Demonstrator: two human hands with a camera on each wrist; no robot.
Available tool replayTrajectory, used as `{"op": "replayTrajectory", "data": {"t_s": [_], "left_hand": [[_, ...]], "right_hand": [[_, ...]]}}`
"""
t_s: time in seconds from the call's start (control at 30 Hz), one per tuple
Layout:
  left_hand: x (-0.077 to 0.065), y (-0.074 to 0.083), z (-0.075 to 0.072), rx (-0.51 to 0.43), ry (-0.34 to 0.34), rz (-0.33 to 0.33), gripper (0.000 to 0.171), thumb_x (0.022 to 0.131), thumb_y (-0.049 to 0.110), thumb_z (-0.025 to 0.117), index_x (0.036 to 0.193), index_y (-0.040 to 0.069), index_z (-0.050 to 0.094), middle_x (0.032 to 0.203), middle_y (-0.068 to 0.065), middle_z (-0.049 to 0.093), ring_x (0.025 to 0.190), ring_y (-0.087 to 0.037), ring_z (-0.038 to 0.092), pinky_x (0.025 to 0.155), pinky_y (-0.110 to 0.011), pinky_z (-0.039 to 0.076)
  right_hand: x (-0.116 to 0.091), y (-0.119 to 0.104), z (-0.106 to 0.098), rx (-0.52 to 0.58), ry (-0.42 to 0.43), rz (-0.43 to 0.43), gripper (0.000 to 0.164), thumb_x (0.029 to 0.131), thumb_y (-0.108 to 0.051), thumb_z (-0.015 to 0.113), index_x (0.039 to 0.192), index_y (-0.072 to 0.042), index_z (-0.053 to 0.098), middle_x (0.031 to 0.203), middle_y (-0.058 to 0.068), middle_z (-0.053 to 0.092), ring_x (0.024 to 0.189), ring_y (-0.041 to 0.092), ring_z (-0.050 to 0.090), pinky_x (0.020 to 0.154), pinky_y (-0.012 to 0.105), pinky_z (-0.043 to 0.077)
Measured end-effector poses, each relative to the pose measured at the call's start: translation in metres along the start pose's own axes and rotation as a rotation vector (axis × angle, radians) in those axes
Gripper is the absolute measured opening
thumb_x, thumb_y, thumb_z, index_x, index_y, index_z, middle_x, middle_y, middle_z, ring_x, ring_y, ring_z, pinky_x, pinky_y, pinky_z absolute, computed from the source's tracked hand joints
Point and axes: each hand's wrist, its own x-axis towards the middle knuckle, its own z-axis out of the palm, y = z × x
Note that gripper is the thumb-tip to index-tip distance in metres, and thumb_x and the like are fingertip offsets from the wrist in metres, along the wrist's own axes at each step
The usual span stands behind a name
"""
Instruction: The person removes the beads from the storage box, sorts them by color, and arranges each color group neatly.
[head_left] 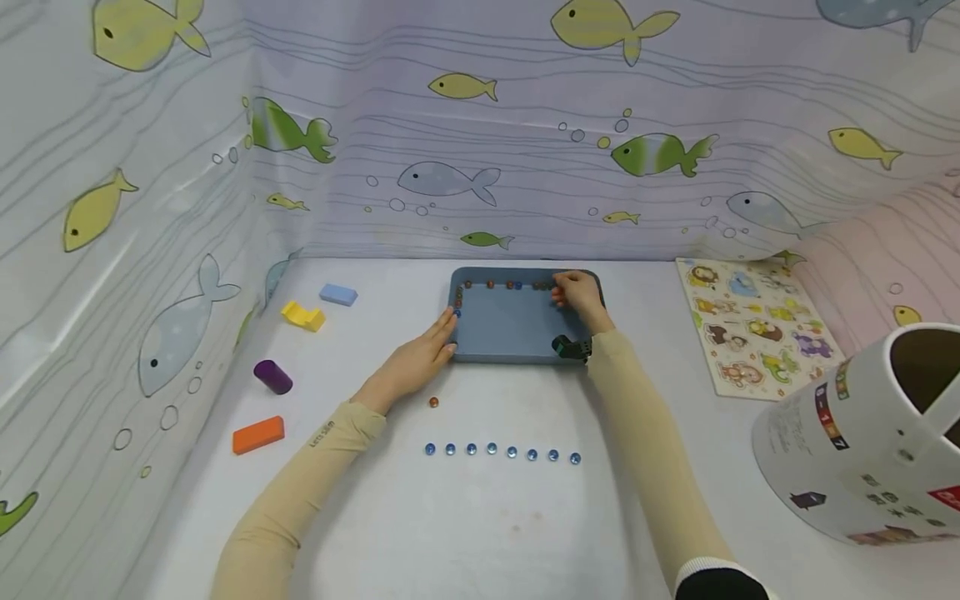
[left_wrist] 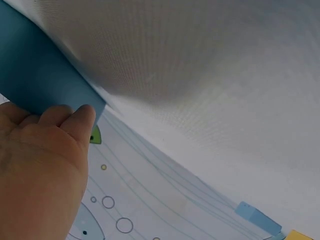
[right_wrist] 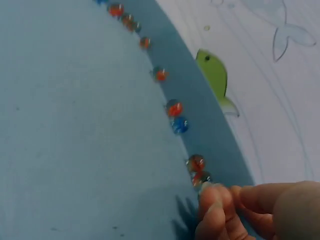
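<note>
A shallow blue-grey tray (head_left: 517,361) stands at the back of the table. Marbles, mostly orange-brown with a few blue (right_wrist: 180,125), line its far and left inner edges. My left hand (head_left: 415,360) lies along the tray's left side, fingers extended against the wall; the left wrist view shows the fingertips at the blue side (left_wrist: 45,75). Inside the far right part of the tray is my right hand (head_left: 579,298). Its thumb and fingertips pinch a mostly hidden marble (right_wrist: 201,189), right beside an orange-brown marble (right_wrist: 196,163) at the end of the row.
Below the tray lie a single orange marble (head_left: 433,402) and a row of several blue glass pieces (head_left: 491,448). Blocks on the left are blue (head_left: 338,294), yellow (head_left: 303,316), purple (head_left: 273,377) and orange (head_left: 258,435). A sticker sheet (head_left: 757,329) and white bucket (head_left: 817,450) stand right.
</note>
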Motion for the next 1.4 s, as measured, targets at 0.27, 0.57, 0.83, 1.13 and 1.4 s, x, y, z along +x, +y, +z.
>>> {"op": "replayTrajectory", "data": {"t_s": [0.27, 0.57, 0.83, 1.13, 1.4], "left_hand": [[0.0, 0.002, -0.002, 0.006, 0.014, -0.007, 0.058, 0.107, 0.033, 0.031, 0.156, 0.007, 0.013, 0.165, -0.008, 0.003, 0.147, -0.03, 0.026, 0.116, -0.049, 0.032], [0.001, 0.002, 0.001, 0.0, 0.012, -0.002, 0.059, 0.107, 0.033, 0.032, 0.155, 0.006, 0.013, 0.165, -0.008, 0.003, 0.147, -0.03, 0.026, 0.117, -0.048, 0.031], [0.001, 0.001, 0.002, 0.006, 0.014, 0.013, 0.058, 0.107, 0.032, 0.033, 0.155, 0.006, 0.013, 0.164, -0.008, 0.004, 0.147, -0.029, 0.025, 0.117, -0.047, 0.032], [0.0, 0.002, 0.002, 0.006, 0.01, 0.005, 0.058, 0.107, 0.033, 0.032, 0.155, 0.006, 0.014, 0.164, -0.007, 0.003, 0.146, -0.03, 0.028, 0.115, -0.049, 0.034], [0.0, 0.001, 0.003, 0.005, 0.012, -0.014, 0.057, 0.107, 0.033, 0.031, 0.156, 0.008, 0.014, 0.165, -0.005, 0.003, 0.147, -0.029, 0.027, 0.116, -0.048, 0.034]], "right_hand": [[0.002, 0.004, 0.002, -0.161, -0.042, -0.086, 0.028, 0.1, -0.014, 0.053, 0.122, 0.0, 0.062, 0.081, 0.006, 0.062, 0.058, 0.008, 0.059, 0.053, 0.019, 0.052], [0.002, 0.009, 0.002, -0.359, -0.064, -0.112, 0.025, 0.096, -0.018, 0.061, 0.115, -0.002, 0.066, 0.074, 0.005, 0.063, 0.055, 0.008, 0.059, 0.052, 0.021, 0.052], [-0.009, -0.001, 0.008, -0.274, -0.188, -0.107, 0.033, 0.099, -0.025, 0.057, 0.121, 0.0, 0.063, 0.087, 0.006, 0.066, 0.067, 0.006, 0.06, 0.062, 0.02, 0.05], [-0.056, -0.032, 0.034, -0.15, -0.584, -0.195, 0.043, 0.101, -0.024, 0.053, 0.132, 0.005, 0.053, 0.084, 0.003, 0.062, 0.071, 0.011, 0.061, 0.068, 0.033, 0.052], [-0.104, -0.036, 0.073, -0.416, -0.964, -0.318, 0.031, 0.1, -0.018, 0.054, 0.118, 0.006, 0.061, 0.073, -0.002, 0.062, 0.07, 0.032, 0.063, 0.059, 0.036, 0.049]]}}
